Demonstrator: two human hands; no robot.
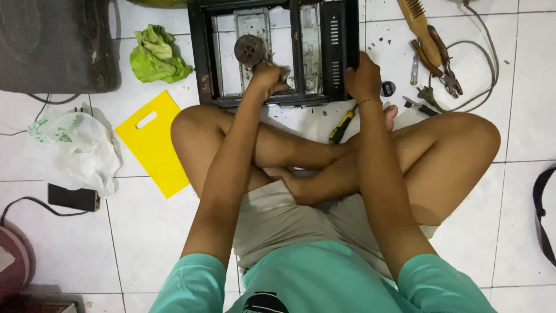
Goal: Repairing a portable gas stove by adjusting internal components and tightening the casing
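The black metal frame (278,52), lying on the tiled floor (145,232) ahead of the crossed legs, is gripped at its right edge by the right hand (364,75), while the left hand (269,75) is closed around a part just below the round burner piece (250,49).

black metal frame (278,52) cropped above, strap (541,214) cut off right

black metal frame (208,58), yellow board (155,145), green rag (155,55), white tiles (150,232)
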